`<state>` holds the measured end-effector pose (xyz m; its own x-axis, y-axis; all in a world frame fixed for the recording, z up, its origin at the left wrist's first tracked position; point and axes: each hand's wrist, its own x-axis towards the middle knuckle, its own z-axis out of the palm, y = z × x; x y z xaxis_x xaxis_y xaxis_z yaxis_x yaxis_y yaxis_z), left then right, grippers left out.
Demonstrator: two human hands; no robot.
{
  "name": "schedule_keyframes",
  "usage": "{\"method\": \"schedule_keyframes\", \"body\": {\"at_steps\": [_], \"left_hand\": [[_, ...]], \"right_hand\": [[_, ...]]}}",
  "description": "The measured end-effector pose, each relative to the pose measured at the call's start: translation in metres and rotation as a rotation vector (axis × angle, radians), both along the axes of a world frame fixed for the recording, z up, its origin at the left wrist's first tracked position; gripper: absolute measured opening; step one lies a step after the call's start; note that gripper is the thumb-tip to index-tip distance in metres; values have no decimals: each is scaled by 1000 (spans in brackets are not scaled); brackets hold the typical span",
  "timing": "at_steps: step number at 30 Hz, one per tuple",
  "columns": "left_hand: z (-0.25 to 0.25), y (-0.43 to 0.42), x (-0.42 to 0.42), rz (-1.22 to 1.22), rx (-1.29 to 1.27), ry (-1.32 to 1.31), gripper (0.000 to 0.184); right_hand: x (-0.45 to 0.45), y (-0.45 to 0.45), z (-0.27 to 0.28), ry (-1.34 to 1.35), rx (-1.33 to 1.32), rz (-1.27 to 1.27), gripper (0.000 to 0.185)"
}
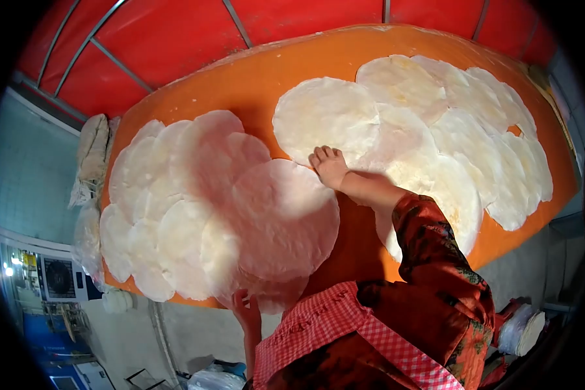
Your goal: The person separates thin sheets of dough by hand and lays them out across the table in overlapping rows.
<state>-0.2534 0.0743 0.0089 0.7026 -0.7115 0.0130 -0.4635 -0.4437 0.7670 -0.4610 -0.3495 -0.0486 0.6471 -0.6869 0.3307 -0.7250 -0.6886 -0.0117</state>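
Thin, round sheets of flatbread lie overlapping in two groups on an orange-covered table. My right hand [330, 168] reaches across the gap between the groups. Its fingers rest on the lower edge of a pale flatbread [325, 120], slightly apart. Just left of that hand is the edge of another large flatbread [289, 218], partly in shadow. Down at the table's near edge, my left hand [246, 309] is beside the rim of a shaded flatbread [276, 292]. Its fingers are loosely bent and apart, with nothing visible between them.
The orange table cover [253, 75] runs up to a red sheet wall [182, 39] with metal bars. A bundled cloth [92, 153] hangs at the table's left end. Plastic-wrapped round goods [523, 331] stand at lower right, and a plastic bag [216, 378] lies below the near edge.
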Motion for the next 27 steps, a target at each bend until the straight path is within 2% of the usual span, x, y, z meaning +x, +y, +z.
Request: {"method": "schedule_keyframes", "body": {"at_steps": [3, 7, 9, 11, 12, 14, 16, 17, 19, 22, 25, 26, 27], "left_hand": [[-2, -16, 5, -62, -35, 29, 21], [-33, -56, 24, -238, -205, 179, 19], [1, -98, 18, -237, -176, 576, 15], [10, -137, 17, -338, -188, 741, 18], [11, -156, 14, -350, -217, 840, 21], [12, -191, 7, -367, -270, 1034, 26], [-15, -232, 6, -415, -351, 1224, 37], [-13, -249, 1, -432, -351, 1315, 39], [-13, -276, -11, -442, -349, 1499, 42], [-44, -300, -19, -473, -272, 1493, 41], [-62, -303, -17, -473, -196, 1489, 39], [-51, -301, -20, -477, -212, 1490, 37], [-45, -301, -20, -475, -221, 1491, 38]], "right_hand": [[-2, -7, 1, -59, -135, 119, 31], [-10, -39, 32, -256, 65, 127, 31], [-13, -57, 68, -446, 269, 49, 30], [-19, -65, 118, -463, 410, -30, 25], [-19, -54, 145, -395, 331, 2, 21], [-10, -24, 157, -498, 306, 113, 23], [1, 12, 144, -602, 295, 214, 22], [7, 26, 128, -653, 295, 264, 21], [11, 43, 95, -437, 685, 195, 15], [11, 61, 62, -622, 1176, 57, 17], [3, 63, 64, -702, 1305, 63, 30], [1, 61, 67, -698, 1431, 37, 39], [0, 63, 62, -686, 1377, 41, 41]]}}
